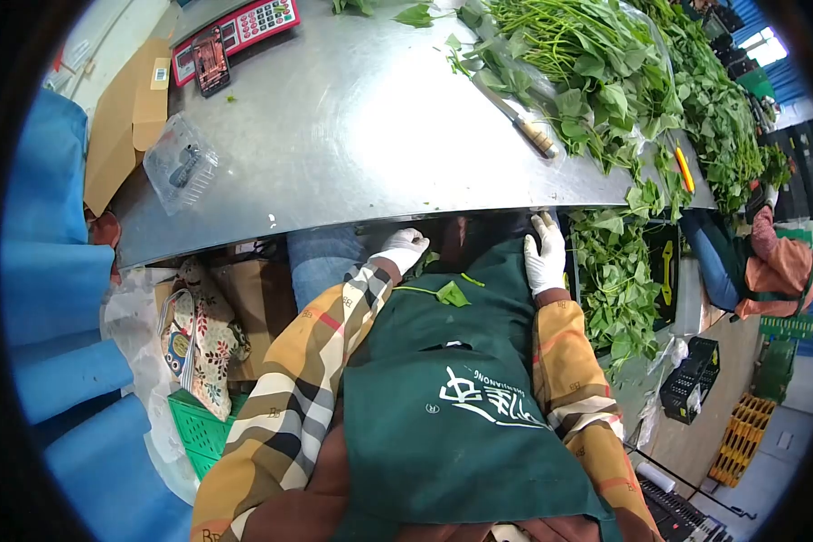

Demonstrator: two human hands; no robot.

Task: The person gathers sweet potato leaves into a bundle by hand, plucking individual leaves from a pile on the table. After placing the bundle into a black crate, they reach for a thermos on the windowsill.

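Steel-grey smooth table [352, 135] edge lay bare; white-gloved left hand [405, 246] curled, grip unclear; right hand [546, 253] splayed flat on green apron [461, 361].

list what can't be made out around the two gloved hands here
Head view, left hand: fingertips curl against the steel table edge, grip unclear.
Head view, right hand: fingertips reach that edge, contact unclear.
Head view, scale: readout too small, top cut by the frame.
Head view, knife: blade tip under greens.
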